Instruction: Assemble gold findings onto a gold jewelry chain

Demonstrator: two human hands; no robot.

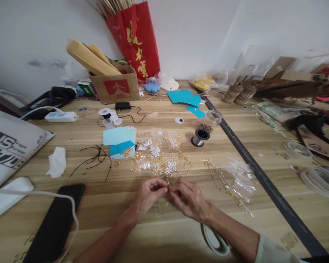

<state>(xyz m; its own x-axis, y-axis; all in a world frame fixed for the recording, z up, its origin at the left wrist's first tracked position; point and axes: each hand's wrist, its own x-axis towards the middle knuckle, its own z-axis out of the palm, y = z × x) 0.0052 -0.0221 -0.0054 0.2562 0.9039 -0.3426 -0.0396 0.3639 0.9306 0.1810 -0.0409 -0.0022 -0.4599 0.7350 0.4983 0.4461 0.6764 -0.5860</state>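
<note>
On the worktop, a black phone is lying at left, with black cords lying beyond it. The left hand is pinching a fine strand, which is extending between both hands, just nearer than small gold and silver pieces. The right hand is gripping it likewise. A wire spool and loose chains are resting farther right.

the fine piece between the left hand and right hand is partly hidden, too small to make out. the left edge cuts off the printed white bag, the bottom edge the black phone.
</note>
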